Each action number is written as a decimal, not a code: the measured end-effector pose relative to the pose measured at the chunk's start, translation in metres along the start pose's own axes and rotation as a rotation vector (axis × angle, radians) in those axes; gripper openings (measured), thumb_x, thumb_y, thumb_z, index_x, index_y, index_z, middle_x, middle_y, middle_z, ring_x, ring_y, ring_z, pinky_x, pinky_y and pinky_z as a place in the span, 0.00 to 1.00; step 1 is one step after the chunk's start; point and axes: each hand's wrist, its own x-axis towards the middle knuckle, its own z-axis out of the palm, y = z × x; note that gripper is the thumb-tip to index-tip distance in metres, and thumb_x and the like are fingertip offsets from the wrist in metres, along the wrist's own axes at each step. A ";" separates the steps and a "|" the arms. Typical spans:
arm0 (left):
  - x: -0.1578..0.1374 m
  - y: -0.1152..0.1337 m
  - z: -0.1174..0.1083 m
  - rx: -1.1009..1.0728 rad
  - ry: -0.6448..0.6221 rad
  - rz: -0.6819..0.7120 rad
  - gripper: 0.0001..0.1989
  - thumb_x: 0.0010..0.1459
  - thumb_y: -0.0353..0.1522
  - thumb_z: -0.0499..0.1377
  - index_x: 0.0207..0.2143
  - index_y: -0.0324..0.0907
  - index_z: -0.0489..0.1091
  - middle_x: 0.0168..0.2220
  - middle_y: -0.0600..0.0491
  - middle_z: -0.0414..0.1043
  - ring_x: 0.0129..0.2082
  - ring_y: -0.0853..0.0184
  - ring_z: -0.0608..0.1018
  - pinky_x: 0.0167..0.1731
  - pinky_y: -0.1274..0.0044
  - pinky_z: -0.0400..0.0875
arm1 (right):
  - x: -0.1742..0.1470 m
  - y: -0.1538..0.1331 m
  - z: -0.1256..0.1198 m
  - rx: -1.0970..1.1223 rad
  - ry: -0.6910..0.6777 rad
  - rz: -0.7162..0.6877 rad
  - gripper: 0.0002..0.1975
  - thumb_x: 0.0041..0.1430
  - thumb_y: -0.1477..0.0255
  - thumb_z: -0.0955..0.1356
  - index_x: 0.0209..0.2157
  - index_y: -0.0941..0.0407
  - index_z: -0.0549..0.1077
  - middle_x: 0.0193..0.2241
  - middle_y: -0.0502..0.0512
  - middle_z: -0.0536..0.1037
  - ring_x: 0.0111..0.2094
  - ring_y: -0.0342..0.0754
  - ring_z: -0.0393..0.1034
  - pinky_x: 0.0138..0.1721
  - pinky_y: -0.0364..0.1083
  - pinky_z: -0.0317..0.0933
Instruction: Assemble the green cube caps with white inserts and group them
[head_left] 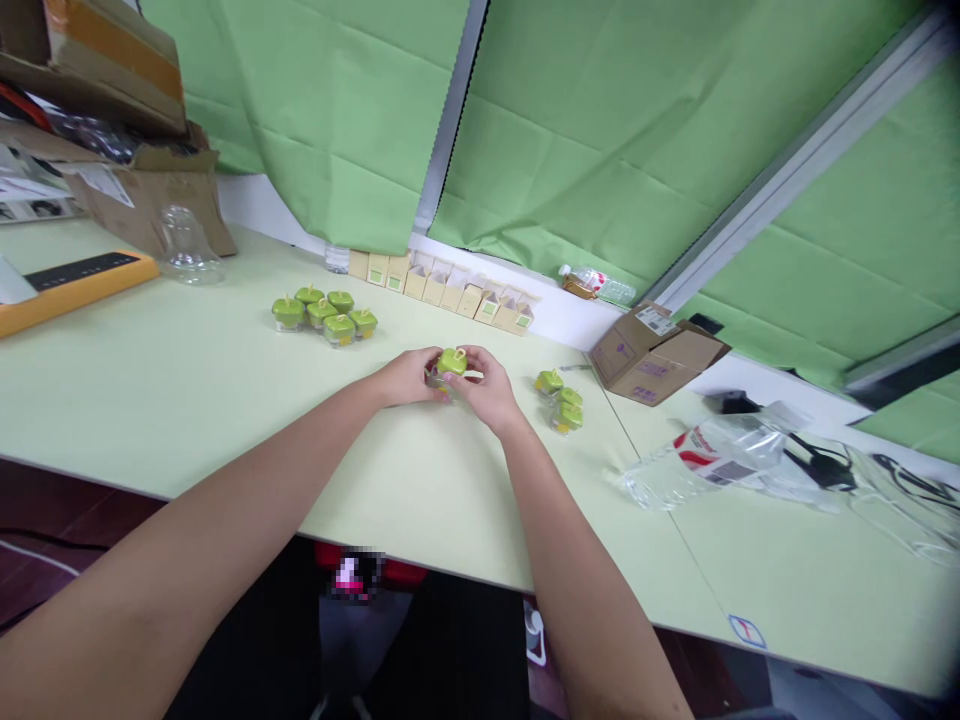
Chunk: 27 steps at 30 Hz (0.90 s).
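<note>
Near the middle of the table, a small clear jar with a green lid [452, 361] and a pale loop on top is between my hands. My left hand [412, 377] is closed around the clear lower part. The fingers of my right hand [487, 388] grip the green lid from the right side. Several similar green-lidded jars [321, 312] stand grouped to the left, beyond my left hand. Another small cluster of green-lidded jars [568, 397] sits to the right of my right hand. My fingers partly hide the held jar.
Along the back wall stands a row of small cardboard boxes [454, 290]. A larger carton [652, 350] and a big clear plastic bottle [705, 455] are to the right. At left lie a yellow-edged device [97, 280], a clear bottle [187, 245] and an open cardboard box [142, 190].
</note>
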 end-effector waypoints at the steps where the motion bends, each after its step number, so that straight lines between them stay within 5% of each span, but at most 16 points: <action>1: 0.000 0.000 0.001 -0.011 -0.005 0.000 0.29 0.37 0.39 0.71 0.43 0.41 0.72 0.38 0.51 0.75 0.33 0.64 0.75 0.34 0.74 0.69 | 0.000 0.002 0.000 -0.032 -0.020 0.001 0.22 0.48 0.68 0.74 0.46 0.52 0.70 0.46 0.54 0.77 0.45 0.49 0.70 0.44 0.49 0.65; 20: 0.000 0.000 0.003 -0.064 -0.070 0.048 0.29 0.41 0.36 0.70 0.47 0.40 0.71 0.40 0.50 0.76 0.36 0.64 0.76 0.36 0.73 0.70 | 0.001 0.004 -0.012 -0.201 -0.113 -0.035 0.18 0.48 0.70 0.72 0.44 0.53 0.73 0.40 0.51 0.77 0.41 0.48 0.71 0.44 0.48 0.66; 27: 0.000 0.001 0.004 -0.111 -0.082 0.056 0.27 0.41 0.35 0.68 0.46 0.41 0.71 0.39 0.51 0.76 0.35 0.64 0.76 0.35 0.74 0.70 | 0.000 0.012 -0.007 -0.200 -0.158 -0.020 0.19 0.50 0.67 0.73 0.46 0.53 0.75 0.45 0.55 0.78 0.42 0.49 0.73 0.44 0.48 0.69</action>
